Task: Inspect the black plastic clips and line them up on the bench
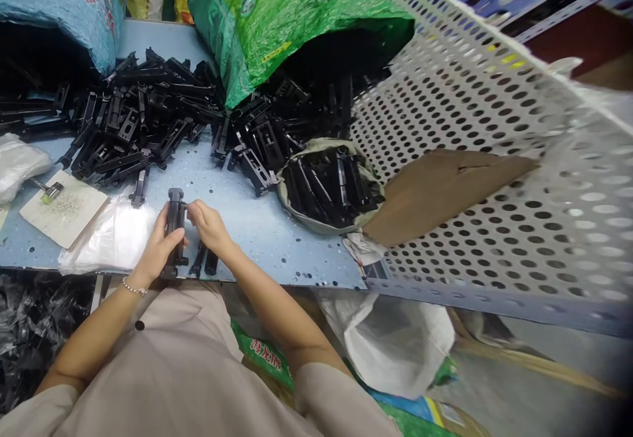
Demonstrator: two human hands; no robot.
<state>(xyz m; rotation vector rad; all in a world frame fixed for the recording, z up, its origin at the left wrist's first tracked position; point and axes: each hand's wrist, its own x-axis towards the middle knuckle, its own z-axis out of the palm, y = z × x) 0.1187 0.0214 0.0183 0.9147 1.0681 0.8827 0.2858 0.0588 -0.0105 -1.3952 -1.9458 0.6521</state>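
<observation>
While your left hand (161,242) grips the black part (177,219), your right hand (208,225) pinches its side. Black pieces (143,111) lie beyond.

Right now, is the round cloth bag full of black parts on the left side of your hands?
No, the round cloth bag sits to the right of both hands.

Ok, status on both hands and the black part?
Left hand gripping black part, upper end away from body. Right hand at its right side, fingers pinched. Two more black pieces beside it, close under right wrist.
</observation>
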